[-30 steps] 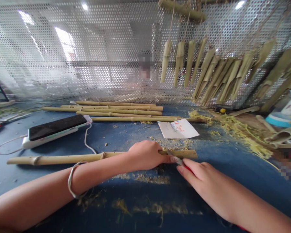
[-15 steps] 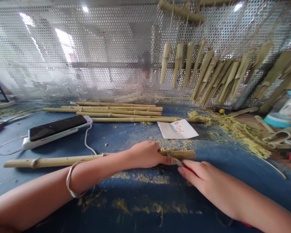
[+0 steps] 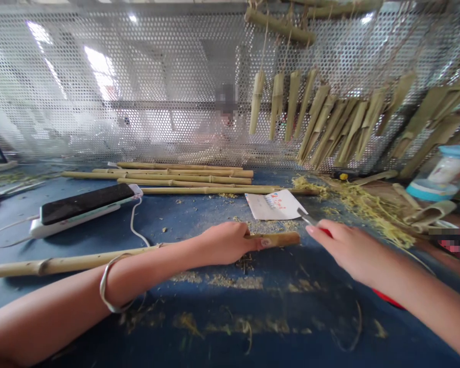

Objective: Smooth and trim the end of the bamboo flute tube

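Firmly, a long bamboo cane (image 3: pixel 279 239) is gripped near one end by the left hand (image 3: pixel 225 244), its fingers wrapped closed around it, and the cane is laid across the blue worktop (image 3: pixel 19 255). A red-handled knife (image 3: pixel 305 216) is held in the closed right hand (image 3: pixel 348 250), its blade kept just apart from the cane's end, beside a paper slip (image 3: pixel 275 204).

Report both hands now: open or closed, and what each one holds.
Left hand: closed, holding a bamboo pole.
Right hand: closed, holding a red-handled craft knife.
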